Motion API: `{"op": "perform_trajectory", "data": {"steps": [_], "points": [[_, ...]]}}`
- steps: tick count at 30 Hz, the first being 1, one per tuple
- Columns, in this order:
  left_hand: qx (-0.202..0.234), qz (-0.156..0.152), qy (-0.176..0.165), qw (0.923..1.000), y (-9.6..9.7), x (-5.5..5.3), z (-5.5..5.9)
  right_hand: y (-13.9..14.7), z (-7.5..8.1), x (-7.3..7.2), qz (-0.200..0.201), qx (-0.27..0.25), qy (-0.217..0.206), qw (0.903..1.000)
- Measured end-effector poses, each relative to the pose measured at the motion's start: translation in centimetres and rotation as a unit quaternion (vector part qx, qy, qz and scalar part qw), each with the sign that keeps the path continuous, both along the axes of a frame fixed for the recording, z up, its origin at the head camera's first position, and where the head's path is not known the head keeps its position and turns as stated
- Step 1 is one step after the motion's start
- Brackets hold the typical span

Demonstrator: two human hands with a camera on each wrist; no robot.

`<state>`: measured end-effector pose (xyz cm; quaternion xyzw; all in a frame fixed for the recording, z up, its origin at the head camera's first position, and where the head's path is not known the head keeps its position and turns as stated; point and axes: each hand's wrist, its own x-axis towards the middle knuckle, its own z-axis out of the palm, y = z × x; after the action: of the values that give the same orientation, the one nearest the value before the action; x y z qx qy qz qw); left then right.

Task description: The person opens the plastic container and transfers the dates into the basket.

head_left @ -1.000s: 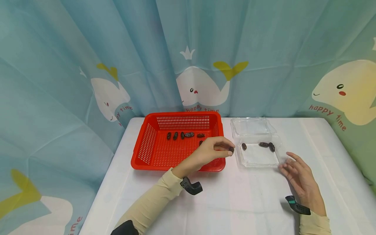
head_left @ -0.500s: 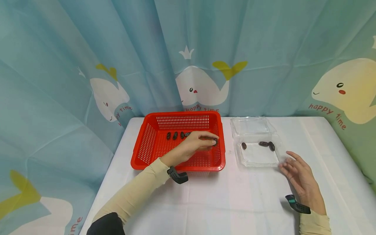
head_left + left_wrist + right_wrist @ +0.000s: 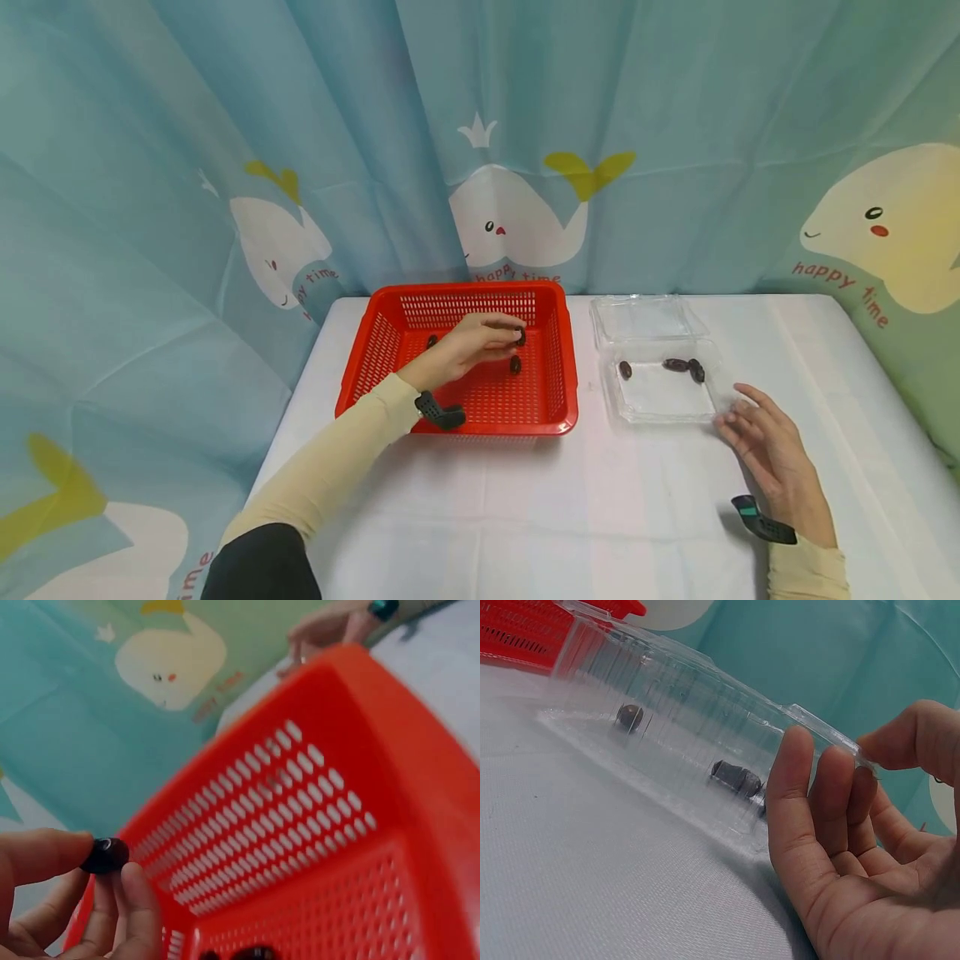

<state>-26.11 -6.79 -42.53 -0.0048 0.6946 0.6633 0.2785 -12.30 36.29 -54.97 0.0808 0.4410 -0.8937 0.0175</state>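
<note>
Over the red plastic basket (image 3: 543,429), my left hand (image 3: 457,346) pinches a dark date (image 3: 107,856) between thumb and fingertips. Below those fingers another date (image 3: 515,364) lies on the basket floor, and a further date (image 3: 432,341) shows left of the hand; the hand hides part of the floor. To the right stands a clear plastic clamshell box (image 3: 663,417), its lid folded back. Inside it are a single date (image 3: 626,370) at the left and two dates (image 3: 676,365) close together at the right. My right hand (image 3: 776,454) holds the box's near right corner by the rim.
A white cloth (image 3: 555,517) covers the table under the basket and box. Behind the table hangs a blue curtain (image 3: 375,125) with whale prints, close to the basket's back edge and the box lid (image 3: 641,318).
Still pinching a date, my left hand has moved left from the gap between basket and box to over the basket. My right hand has stayed at the box corner.
</note>
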Motion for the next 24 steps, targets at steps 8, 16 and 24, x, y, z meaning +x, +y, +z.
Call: {"op": "perform_trajectory", "data": {"steps": [8, 16, 24], "points": [[-0.083, -0.012, -0.016, 0.9964, -1.4, -1.8, -0.8, 0.0, 0.2, -0.1, -0.005, 0.013, -0.023, 0.9996], [-0.163, -0.047, -0.006, 0.9855, -2.1, -3.0, -1.4, 0.0, 0.4, -0.2, -0.001, 0.002, -0.004, 1.0000], [-0.223, -0.102, 0.030, 0.9690, -2.4, -4.1, -3.2, 0.0, 0.3, 0.0, -0.003, -0.003, -0.006, 1.0000]]}}
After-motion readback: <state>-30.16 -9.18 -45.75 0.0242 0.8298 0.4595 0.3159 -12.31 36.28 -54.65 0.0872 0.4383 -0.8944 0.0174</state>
